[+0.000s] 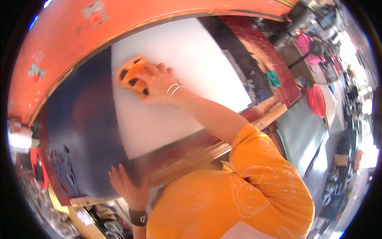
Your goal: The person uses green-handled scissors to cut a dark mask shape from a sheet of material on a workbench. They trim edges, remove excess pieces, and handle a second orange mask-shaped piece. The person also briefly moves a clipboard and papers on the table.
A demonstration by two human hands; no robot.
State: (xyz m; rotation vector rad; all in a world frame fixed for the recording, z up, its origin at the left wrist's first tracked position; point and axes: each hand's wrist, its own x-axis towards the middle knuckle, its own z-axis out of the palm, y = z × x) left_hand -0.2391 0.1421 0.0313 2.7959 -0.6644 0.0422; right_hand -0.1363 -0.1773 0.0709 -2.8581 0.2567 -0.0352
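Observation:
My right hand (159, 84) reaches across a white sheet (167, 123) and grips the near right part of an orange cutting die (130, 73). This die is a thick, curved frame with several dark openings, and my fingers cover part of it. Slight blur softens the hand. My left hand (128, 185) lies with fingers spread at the near edge of a dark blue sheet (89, 135), holding nothing. The white sheet lies beside the dark blue one.
An orange press beam (131, 18) with red buttons spans the far side. Cut-outs (61, 167) mark the blue sheet's left end. Teal cord (273, 79) lies on the worn red board (288, 93). A red basin (316, 100) stands at right; cluttered shelving sits lower left.

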